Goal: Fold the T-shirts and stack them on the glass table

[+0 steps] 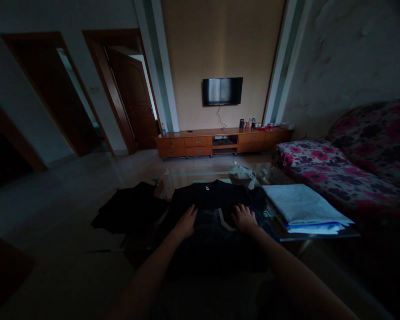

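Forearms [153, 271] lead to left hand [187, 221] and right hand [245, 218], both spread flat on a dark shirt [208, 229]; uneven dragging toward the near edge of the counter [176, 178] could wrinkle it.

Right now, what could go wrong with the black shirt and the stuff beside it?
The black shirt might bunch up if the left hand and right hand slide unevenly. The folded pale cloths lie near the front edge of the glass table, so a bump could knock them off.

Black shirt [213, 222], pale-blue cloth [303, 204], pink-and-purple floral sofa [346, 173], orange-brown cabinet [250, 138]
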Motion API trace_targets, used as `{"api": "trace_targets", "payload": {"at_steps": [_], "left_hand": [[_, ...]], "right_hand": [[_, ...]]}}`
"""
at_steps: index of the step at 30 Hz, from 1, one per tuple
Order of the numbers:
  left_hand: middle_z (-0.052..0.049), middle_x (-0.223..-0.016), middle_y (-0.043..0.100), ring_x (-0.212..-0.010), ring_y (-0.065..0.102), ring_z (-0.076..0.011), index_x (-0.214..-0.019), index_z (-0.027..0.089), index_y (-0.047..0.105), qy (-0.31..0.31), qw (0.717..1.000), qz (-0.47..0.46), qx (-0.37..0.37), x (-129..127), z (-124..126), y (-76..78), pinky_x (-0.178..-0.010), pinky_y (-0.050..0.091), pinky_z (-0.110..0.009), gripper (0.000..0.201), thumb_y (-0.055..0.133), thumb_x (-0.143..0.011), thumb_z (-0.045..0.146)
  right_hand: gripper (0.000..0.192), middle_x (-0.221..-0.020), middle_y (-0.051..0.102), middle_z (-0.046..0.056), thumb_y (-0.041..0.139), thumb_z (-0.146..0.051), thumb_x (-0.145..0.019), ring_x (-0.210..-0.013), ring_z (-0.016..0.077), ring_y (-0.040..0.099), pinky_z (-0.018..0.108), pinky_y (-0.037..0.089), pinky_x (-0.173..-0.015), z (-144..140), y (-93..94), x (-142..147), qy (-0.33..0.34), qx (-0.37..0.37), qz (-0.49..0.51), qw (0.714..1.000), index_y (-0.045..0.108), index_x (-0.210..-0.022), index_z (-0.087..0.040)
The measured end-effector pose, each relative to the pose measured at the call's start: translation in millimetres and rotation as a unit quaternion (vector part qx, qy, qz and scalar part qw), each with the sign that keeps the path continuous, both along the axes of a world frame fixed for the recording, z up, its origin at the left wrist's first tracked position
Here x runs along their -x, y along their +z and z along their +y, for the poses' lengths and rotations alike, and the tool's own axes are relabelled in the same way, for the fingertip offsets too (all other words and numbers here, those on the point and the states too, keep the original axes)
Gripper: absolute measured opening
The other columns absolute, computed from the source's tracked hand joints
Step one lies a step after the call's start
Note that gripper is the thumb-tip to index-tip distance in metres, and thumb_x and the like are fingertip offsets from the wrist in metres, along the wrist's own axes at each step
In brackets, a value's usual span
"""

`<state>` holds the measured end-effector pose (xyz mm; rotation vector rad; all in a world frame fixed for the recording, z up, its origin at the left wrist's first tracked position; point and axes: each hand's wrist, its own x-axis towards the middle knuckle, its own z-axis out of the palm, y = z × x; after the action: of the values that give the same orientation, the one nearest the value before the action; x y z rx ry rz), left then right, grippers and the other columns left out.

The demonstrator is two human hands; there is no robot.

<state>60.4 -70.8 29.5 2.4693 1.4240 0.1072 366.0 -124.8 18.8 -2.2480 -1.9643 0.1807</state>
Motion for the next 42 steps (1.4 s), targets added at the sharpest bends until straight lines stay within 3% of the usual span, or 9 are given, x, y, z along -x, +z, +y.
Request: {"api": "trace_targets", "payload": {"at_steps": [7, 14, 18, 23, 26, 29, 31, 35, 42], "left_hand": [[-0.016, -0.17, 0.014, -0.157, 0.016, -0.0261, -0.163, 0.013, 0.017, -0.002, 1.0, -0.023, -0.007, -7, 4, -3.9, -0.126, 0.018, -0.043, 0.099, 0.047, -0.07, -0.004], [-0.014, -0.17, 0.011, -0.156, 0.018, -0.0263, -0.165, 0.019, 0.01, 0.063, 0.991, -0.078, -0.085, -15, 8, 9.6, -0.126, 0.014, -0.049, 0.107, 0.049, -0.069, -0.005], [-0.013, -0.171, 0.01, -0.157, 0.016, -0.0267, -0.164, 0.023, 0.015, -0.011, 0.99, -0.142, -0.01, -14, 11, 13.8, -0.125, 0.018, -0.053, 0.092, 0.051, -0.081, 0.01], [-0.013, -0.169, 0.019, -0.156, 0.019, -0.0243, -0.158, 0.016, 0.035, 0.037, 0.994, -0.104, -0.011, 24, 26, 29.4, -0.125, 0.02, -0.041, 0.087, 0.054, -0.073, 0.01], [-0.019, -0.168, 0.018, -0.154, 0.021, -0.0361, -0.161, 0.018, 0.029, 0.121, 0.993, -0.005, 0.001, 65, 32, 34.8, -0.122, 0.026, -0.049, 0.105, 0.066, -0.062, 0.013], [-0.025, -0.159, 0.034, -0.145, 0.036, -0.0454, -0.159, 0.017, 0.031, 0.205, 0.977, 0.047, 0.026, 99, 29, 29.8, -0.112, 0.037, -0.058, 0.107, 0.072, -0.061, 0.021], [-0.026, -0.149, 0.048, -0.137, 0.048, -0.0429, -0.153, 0.015, 0.042, 0.205, 0.977, 0.038, 0.049, 113, 25, 24.5, -0.109, 0.042, -0.052, 0.097, 0.073, -0.062, 0.02], [-0.019, -0.133, 0.065, -0.123, 0.063, -0.0304, -0.137, 0.017, 0.059, 0.184, 0.98, 0.009, 0.07, 123, 19, 20.1, -0.102, 0.048, -0.034, 0.07, 0.065, -0.068, 0.008], [-0.02, -0.135, 0.062, -0.122, 0.064, -0.0296, -0.146, 0.018, 0.051, 0.209, 0.977, 0.011, 0.045, 118, 11, 20.2, -0.101, 0.048, -0.036, 0.071, 0.055, -0.077, 0.004]], "right_hand": [[0.058, -0.159, 0.038, 0.015, 0.036, -0.048, -0.102, -0.14, 0.0333, 0.038, 0.051, 0.034, -0.107, -2, 2.0, 1, 0.001, 0.0, 0.003, 1.0, 0.043, -0.153, -0.02], [0.058, -0.16, 0.037, 0.014, 0.037, -0.048, -0.102, -0.142, 0.033, 0.036, 0.051, 0.032, -0.109, -1, 1.5, 2, -0.004, 0.006, 0.008, 1.0, 0.043, -0.153, -0.021], [0.057, -0.16, 0.037, 0.014, 0.037, -0.047, -0.102, -0.142, 0.0326, 0.035, 0.051, 0.033, -0.109, 0, 1.4, 1, -0.006, 0.006, 0.008, 1.0, 0.044, -0.152, -0.022], [0.056, -0.159, 0.039, 0.014, 0.037, -0.047, -0.102, -0.141, 0.0327, 0.037, 0.05, 0.035, -0.108, -2, 2.4, 1, 0.0, -0.002, 0.009, 1.0, 0.045, -0.151, -0.021], [0.056, -0.158, 0.039, 0.014, 0.038, -0.048, -0.102, -0.139, 0.0326, 0.038, 0.05, 0.035, -0.107, -2, 1.8, 1, 0.002, -0.006, 0.008, 1.0, 0.045, -0.151, -0.021], [0.056, -0.158, 0.039, 0.015, 0.038, -0.047, -0.102, -0.139, 0.0329, 0.039, 0.051, 0.035, -0.107, -2, 1.2, 1, 0.001, -0.006, 0.003, 1.0, 0.046, -0.15, -0.021], [0.056, -0.158, 0.039, 0.015, 0.038, -0.047, -0.102, -0.139, 0.033, 0.038, 0.051, 0.035, -0.107, -2, 1.4, 1, 0.001, -0.002, 0.0, 1.0, 0.046, -0.15, -0.02], [0.055, -0.158, 0.039, 0.015, 0.037, -0.047, -0.102, -0.14, 0.0331, 0.038, 0.051, 0.034, -0.107, -3, 3.0, 1, -0.003, 0.003, 0.0, 1.0, 0.046, -0.15, -0.021], [0.058, -0.161, 0.035, 0.013, 0.034, -0.049, -0.104, -0.144, 0.0324, 0.034, 0.052, 0.032, -0.11, -5, 3.6, 2, 0.0, 0.017, 0.008, 1.0, 0.041, -0.155, -0.023]]}}
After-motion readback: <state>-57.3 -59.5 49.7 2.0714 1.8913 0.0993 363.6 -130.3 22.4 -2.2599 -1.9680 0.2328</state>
